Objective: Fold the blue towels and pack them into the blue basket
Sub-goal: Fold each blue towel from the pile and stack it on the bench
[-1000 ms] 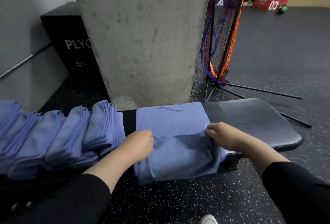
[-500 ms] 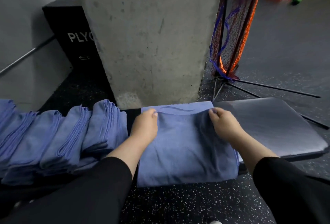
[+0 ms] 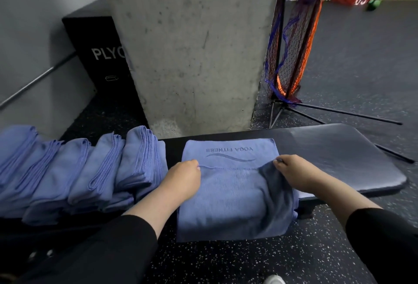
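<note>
Both hands, left hand (image 3: 183, 176) and right hand (image 3: 294, 171), pinch the folded edge of the blue towel (image 3: 233, 200) on the worktop (image 3: 339, 154), right of the folded towel stack (image 3: 74, 170).

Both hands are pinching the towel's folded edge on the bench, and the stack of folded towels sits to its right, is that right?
One slip: the stack sits to the left of the towel, as the head view shows. Both hands, left and right, do pinch its folded edge on the bench.
</note>
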A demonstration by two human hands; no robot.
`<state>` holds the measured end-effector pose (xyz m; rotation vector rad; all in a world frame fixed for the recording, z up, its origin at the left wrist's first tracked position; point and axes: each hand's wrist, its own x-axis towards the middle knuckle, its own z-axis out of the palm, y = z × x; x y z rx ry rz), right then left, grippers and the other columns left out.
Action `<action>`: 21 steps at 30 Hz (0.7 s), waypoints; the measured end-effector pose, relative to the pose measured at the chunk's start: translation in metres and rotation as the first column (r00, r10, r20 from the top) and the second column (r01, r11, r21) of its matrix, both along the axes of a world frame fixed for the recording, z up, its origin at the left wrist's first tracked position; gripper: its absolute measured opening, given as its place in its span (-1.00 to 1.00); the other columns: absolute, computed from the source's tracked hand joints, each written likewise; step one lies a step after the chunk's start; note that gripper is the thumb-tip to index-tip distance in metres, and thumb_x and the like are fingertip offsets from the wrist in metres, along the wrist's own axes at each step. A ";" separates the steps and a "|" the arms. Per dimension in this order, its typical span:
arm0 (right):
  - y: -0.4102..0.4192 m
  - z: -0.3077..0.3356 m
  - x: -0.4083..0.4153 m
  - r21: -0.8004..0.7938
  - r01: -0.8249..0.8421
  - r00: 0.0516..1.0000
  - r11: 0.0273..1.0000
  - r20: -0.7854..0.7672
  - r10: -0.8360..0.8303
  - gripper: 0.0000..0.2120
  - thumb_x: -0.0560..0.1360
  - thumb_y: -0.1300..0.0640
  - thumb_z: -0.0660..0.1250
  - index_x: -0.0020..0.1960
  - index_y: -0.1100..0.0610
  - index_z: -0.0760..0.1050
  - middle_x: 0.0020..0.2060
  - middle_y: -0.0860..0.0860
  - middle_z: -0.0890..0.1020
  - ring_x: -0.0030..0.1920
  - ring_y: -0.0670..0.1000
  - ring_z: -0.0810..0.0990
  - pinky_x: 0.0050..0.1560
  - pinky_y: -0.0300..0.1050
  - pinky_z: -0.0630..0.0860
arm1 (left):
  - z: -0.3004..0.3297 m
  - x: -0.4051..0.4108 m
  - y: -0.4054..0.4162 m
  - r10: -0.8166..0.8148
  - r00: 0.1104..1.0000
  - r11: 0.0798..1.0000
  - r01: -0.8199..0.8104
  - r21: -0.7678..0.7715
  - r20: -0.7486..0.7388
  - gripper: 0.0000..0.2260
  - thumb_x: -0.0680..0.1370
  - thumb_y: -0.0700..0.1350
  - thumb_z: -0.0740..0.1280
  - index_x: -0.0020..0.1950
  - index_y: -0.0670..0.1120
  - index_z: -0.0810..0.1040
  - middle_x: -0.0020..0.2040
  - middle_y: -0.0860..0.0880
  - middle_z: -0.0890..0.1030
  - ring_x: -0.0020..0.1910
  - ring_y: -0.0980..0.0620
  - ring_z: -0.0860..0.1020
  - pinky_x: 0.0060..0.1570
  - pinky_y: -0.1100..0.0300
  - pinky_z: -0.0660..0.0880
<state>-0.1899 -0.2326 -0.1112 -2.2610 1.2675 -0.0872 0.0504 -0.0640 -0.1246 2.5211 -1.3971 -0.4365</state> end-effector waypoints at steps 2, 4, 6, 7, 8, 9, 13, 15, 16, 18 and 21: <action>0.002 0.003 -0.010 0.039 -0.008 0.999 0.999 0.044 0.007 -0.66 0.67 0.05 0.17 -0.09 0.29 0.51 -0.26 0.16 0.57 -0.25 0.00 0.42 -0.23 -0.11 0.35 | 0.004 -0.004 0.004 -0.004 1.000 1.000 0.005 0.019 -0.019 -0.77 0.69 -0.15 0.06 -0.06 -0.14 0.45 -0.03 -0.16 0.56 -0.06 -0.16 0.51 -0.12 0.06 0.37; 0.001 0.007 -0.016 0.103 0.015 0.984 0.995 0.174 -0.033 -0.66 0.65 0.01 0.20 -0.12 0.24 0.52 -0.33 0.10 0.51 -0.28 -0.04 0.41 -0.19 -0.06 0.40 | 0.011 -0.004 0.004 0.038 0.995 0.997 -0.044 -0.059 -0.088 -0.76 0.65 -0.17 0.09 -0.21 -0.13 0.38 -0.19 -0.13 0.51 -0.11 -0.19 0.49 -0.19 0.04 0.33; 0.000 0.013 -0.015 0.234 0.066 0.909 0.970 0.387 -0.155 -0.67 0.62 -0.05 0.23 -0.08 0.19 0.56 -0.29 0.03 0.54 -0.23 -0.04 0.46 -0.13 -0.03 0.47 | 0.022 -0.003 0.001 0.109 0.984 0.973 -0.135 -0.188 -0.142 -0.73 0.62 -0.18 0.12 -0.29 -0.14 0.29 -0.31 -0.10 0.43 -0.21 -0.17 0.42 -0.27 0.03 0.23; -0.001 0.017 -0.012 0.270 0.095 0.855 0.958 0.471 -0.217 -0.70 0.62 -0.04 0.23 -0.04 0.16 0.59 -0.25 0.01 0.59 -0.20 -0.04 0.49 -0.09 -0.04 0.47 | 0.028 -0.001 -0.002 0.152 0.973 0.948 -0.194 -0.254 -0.175 -0.71 0.62 -0.19 0.12 -0.31 -0.14 0.27 -0.34 -0.09 0.40 -0.24 -0.15 0.38 -0.29 0.02 0.19; -0.003 0.023 -0.007 0.274 0.126 0.806 0.953 0.533 -0.260 -0.73 0.64 -0.01 0.22 -0.03 0.14 0.61 -0.23 -0.04 0.62 -0.19 -0.07 0.51 -0.08 -0.07 0.46 | 0.034 0.002 -0.006 0.192 0.957 0.913 -0.256 -0.319 -0.219 -0.70 0.62 -0.20 0.12 -0.32 -0.14 0.26 -0.36 -0.09 0.39 -0.26 -0.14 0.34 -0.30 0.02 0.16; -0.006 0.028 -0.001 0.250 0.166 0.768 0.954 0.574 -0.284 -0.73 0.66 0.01 0.20 -0.02 0.13 0.61 -0.23 -0.07 0.63 -0.20 -0.10 0.51 -0.10 -0.11 0.44 | 0.038 0.006 -0.012 0.226 0.939 0.871 -0.314 -0.378 -0.261 -0.70 0.62 -0.21 0.12 -0.32 -0.14 0.26 -0.36 -0.08 0.38 -0.27 -0.14 0.32 -0.31 0.01 0.15; -0.023 0.032 0.029 0.017 0.293 0.797 0.956 0.548 -0.254 -0.70 0.67 0.03 0.17 -0.11 0.17 0.53 -0.29 0.00 0.57 -0.23 -0.02 0.46 -0.22 -0.09 0.34 | 0.031 0.023 -0.036 0.275 0.933 0.852 -0.348 -0.391 -0.231 -0.71 0.67 -0.15 0.11 -0.25 -0.14 0.33 -0.30 -0.06 0.43 -0.24 -0.14 0.37 -0.29 0.03 0.20; -0.032 0.010 0.037 -0.093 0.249 0.888 0.964 0.420 -0.189 -0.70 0.66 0.07 0.20 -0.19 0.20 0.46 -0.29 0.13 0.58 -0.20 0.13 0.49 -0.24 -0.03 0.27 | 0.014 0.027 -0.043 0.245 0.960 0.913 -0.275 -0.303 -0.133 -0.73 0.68 -0.11 0.13 -0.19 -0.15 0.39 -0.27 -0.07 0.47 -0.17 -0.19 0.43 -0.24 0.05 0.26; -0.036 -0.004 0.038 -0.136 0.208 0.930 0.969 0.333 -0.153 -0.70 0.65 0.08 0.21 -0.21 0.19 0.45 -0.24 0.17 0.60 -0.16 0.19 0.53 -0.23 -0.03 0.28 | 0.004 0.028 -0.045 0.225 0.971 0.937 -0.238 -0.255 -0.079 -0.75 0.68 -0.10 0.15 -0.17 -0.15 0.41 -0.24 -0.07 0.50 -0.14 -0.20 0.45 -0.23 0.06 0.28; -0.040 -0.023 0.037 -0.189 0.137 0.979 0.972 0.175 -0.104 -0.70 0.65 0.07 0.21 -0.25 0.11 0.39 -0.18 0.21 0.63 -0.09 0.26 0.57 -0.20 -0.04 0.29 | -0.014 0.032 -0.048 0.191 0.982 0.963 -0.185 -0.198 0.010 -0.77 0.67 -0.10 0.17 -0.14 -0.16 0.44 -0.17 -0.08 0.53 -0.12 -0.18 0.47 -0.22 0.08 0.30; -0.049 -0.033 0.035 -0.248 0.156 0.982 0.956 0.142 -0.124 -0.74 0.65 0.05 0.20 -0.18 0.12 0.43 -0.09 0.24 0.65 0.00 0.30 0.57 -0.18 -0.04 0.27 | -0.025 0.038 -0.054 0.190 0.980 0.963 -0.174 -0.205 0.058 -0.79 0.64 -0.13 0.18 -0.16 -0.16 0.44 -0.24 -0.03 0.43 -0.20 -0.09 0.37 -0.23 0.10 0.28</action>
